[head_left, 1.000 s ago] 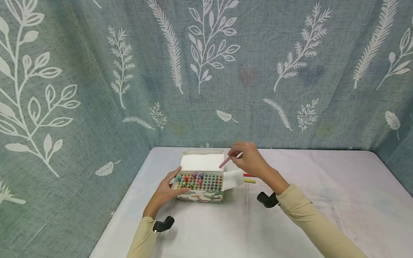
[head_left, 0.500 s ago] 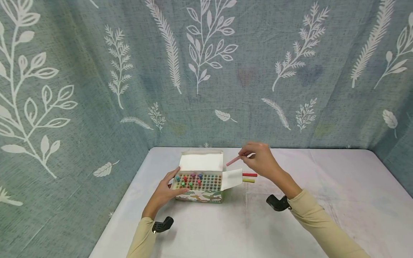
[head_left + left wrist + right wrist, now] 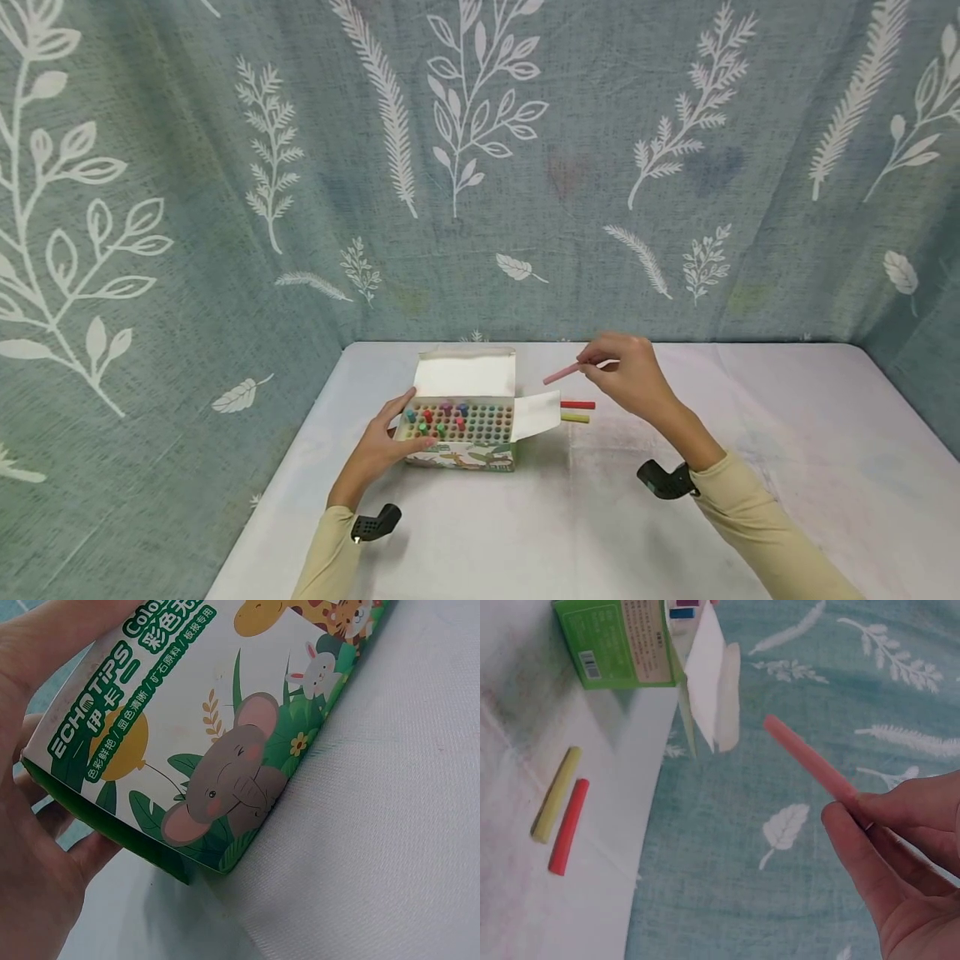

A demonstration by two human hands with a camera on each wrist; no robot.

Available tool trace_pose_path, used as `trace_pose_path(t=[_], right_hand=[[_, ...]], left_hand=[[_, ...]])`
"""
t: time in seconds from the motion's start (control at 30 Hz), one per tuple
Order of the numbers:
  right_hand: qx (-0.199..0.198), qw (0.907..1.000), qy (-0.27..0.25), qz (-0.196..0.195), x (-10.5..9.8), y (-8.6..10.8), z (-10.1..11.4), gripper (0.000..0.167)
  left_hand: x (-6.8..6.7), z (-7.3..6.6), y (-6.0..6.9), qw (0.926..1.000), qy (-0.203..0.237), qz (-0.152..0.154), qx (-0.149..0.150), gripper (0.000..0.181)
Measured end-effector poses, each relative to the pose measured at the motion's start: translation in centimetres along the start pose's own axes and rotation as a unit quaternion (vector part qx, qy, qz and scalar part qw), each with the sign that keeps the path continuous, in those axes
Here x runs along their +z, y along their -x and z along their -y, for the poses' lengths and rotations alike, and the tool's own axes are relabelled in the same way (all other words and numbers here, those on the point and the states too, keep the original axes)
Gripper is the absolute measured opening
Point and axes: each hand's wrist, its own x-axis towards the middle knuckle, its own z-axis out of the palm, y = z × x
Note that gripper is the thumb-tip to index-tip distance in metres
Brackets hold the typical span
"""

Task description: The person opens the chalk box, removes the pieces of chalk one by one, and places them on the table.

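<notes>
Left hand (image 3: 381, 438) gripping the box (image 3: 476, 456), right hand (image 3: 628, 375) pinching pink chalk (image 3: 561, 374) at its 2 o'clock; carrying step I'd guess, next move wants gentle handling.

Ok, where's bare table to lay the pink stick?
Free: the table right of the right sleeve, back to the curtain; also before the box, between left sleeve and right sleeve. Crowded: just right of the box, with its flap, red stick and yellow stick.

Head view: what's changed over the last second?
The right hand moved rightward, carrying the pink stick away from the open box; nothing was let go. The left hand stayed on the box, and the red stick and yellow stick stayed put.
</notes>
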Motion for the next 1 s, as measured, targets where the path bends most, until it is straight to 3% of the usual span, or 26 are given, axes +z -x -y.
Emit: trace_pose_path(t=[0.23,0.53,0.73,1.0], right_hand=[[0.018,0.9998,-0.003,-0.009,-0.4,1.2,-0.7,0.011],[0.034,0.9988,0.010,-0.034,-0.6,2.9,-1.8,0.011],[0.063,0.9971,0.021,-0.039,-0.4,4.0,-2.4,0.009],[0.087,0.9945,0.008,-0.058,0.3,5.1,-3.5,0.011]], left_hand=[[0.0,2.9,-1.2,0.9999,-0.005,-0.014,0.003,0.091],[-0.1,3.3,-1.2,0.9998,-0.002,-0.021,0.004,0.091],[0.1,2.9,-1.1,0.9999,0.009,-0.013,0.003,0.092],[0.0,0.0,0.0,1.0000,0.009,-0.002,0.000,0.091]])
